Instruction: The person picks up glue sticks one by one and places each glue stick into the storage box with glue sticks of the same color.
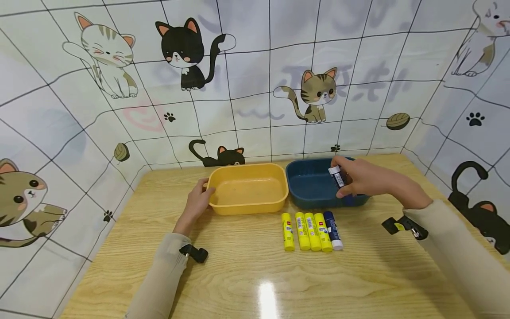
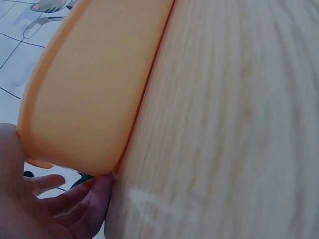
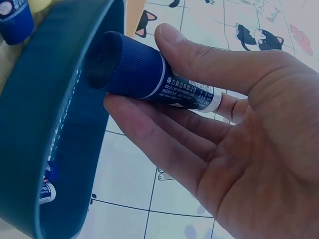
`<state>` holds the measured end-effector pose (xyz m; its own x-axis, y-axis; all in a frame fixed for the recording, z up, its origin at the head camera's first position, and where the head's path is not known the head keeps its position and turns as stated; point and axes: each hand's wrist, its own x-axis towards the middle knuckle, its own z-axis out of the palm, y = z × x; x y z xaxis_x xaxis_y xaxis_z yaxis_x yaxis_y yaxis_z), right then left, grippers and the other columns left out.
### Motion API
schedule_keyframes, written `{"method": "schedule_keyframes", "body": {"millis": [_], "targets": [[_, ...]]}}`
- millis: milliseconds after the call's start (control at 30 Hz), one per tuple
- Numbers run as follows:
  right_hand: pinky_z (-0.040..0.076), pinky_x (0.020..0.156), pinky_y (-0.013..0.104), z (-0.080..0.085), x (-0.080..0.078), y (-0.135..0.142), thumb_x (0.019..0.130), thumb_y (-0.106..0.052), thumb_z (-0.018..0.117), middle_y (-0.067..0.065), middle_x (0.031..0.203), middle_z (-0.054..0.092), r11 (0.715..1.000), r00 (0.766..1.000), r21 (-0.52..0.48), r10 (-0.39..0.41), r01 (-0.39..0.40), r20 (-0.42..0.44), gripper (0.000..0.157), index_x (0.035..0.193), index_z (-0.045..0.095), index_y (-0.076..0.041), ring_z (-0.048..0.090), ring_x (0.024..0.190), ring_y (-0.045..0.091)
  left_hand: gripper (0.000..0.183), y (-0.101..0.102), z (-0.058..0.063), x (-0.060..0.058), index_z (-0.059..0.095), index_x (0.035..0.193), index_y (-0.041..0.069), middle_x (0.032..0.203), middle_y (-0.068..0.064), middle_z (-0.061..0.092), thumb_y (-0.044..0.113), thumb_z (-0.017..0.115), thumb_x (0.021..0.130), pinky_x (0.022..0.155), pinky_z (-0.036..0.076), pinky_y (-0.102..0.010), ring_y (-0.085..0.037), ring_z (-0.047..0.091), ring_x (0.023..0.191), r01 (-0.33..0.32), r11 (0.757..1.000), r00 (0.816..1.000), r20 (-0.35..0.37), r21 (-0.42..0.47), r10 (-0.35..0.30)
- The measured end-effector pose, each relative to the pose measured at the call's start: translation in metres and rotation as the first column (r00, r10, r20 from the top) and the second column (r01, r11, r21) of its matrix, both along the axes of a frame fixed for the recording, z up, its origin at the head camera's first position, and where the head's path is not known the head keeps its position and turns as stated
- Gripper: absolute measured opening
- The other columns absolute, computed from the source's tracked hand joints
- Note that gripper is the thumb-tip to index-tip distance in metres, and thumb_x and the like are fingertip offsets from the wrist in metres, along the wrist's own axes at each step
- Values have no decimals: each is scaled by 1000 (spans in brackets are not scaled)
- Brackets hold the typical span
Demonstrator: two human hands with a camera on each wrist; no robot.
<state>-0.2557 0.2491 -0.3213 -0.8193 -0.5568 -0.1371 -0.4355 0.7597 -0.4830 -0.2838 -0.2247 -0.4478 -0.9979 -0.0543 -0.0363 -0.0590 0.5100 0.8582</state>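
My right hand [image 1: 364,177] grips a dark blue glue stick [image 1: 337,176] with a white end, above the blue bin [image 1: 303,204]. In the right wrist view, the thumb and fingers pinch this glue stick [image 3: 144,69], its ribbed blue end pointing at the bin's wall. Part of another blue-and-white stick [image 3: 47,191] shows inside the bin. My left hand [image 1: 197,201] holds the left end of the yellow bin [image 1: 248,208], thumb over its rim. From the left wrist, its fingers [image 2: 75,209] touch that bin's outer end [image 2: 75,149].
Several yellow glue sticks [image 1: 303,231] and one dark blue glue stick [image 1: 333,230] lie side by side before the bins on the wooden table [image 1: 223,274]. A cat-print cloth [image 1: 255,110] covers the walls behind and at the sides.
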Motion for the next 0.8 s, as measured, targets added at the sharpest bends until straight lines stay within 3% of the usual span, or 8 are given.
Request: {"method": "schedule_keyframes", "body": {"millis": [133,333,600,800], "targets": [[58,68,32,5,-10,0,89,-14,82,10,98,70,1000,1000,-1,11,-11,10,67,137,37,-4,68,78,15,59,-1,0,0,26,164,25,138,-28,56,27,45,108,76,61,-35,-38,67,107,38,999,999,-21,-39,-39],[61,68,36,9,-26,0,92,-15,79,14,99,69,1000,995,-20,7,-5,101,67,139,33,-5,69,73,21,54,0,0,1,34,161,33,138,-25,56,28,43,109,93,56,-44,-39,61,115,54,994,997,-45,-98,-59],[63,74,44,3,-53,6,97,-13,72,18,105,68,998,981,-57,5,6,192,58,135,29,-4,72,83,26,54,-2,1,1,36,160,32,137,-27,53,27,48,108,69,61,-33,-37,66,103,70,997,997,-30,-22,-70],[63,78,48,0,-71,9,104,-9,61,23,105,64,994,965,-107,-6,35,260,46,133,26,-2,68,92,26,59,-3,1,1,35,161,31,139,-27,52,28,55,106,63,62,-33,-37,69,99,83,997,996,-26,7,-82]]}}
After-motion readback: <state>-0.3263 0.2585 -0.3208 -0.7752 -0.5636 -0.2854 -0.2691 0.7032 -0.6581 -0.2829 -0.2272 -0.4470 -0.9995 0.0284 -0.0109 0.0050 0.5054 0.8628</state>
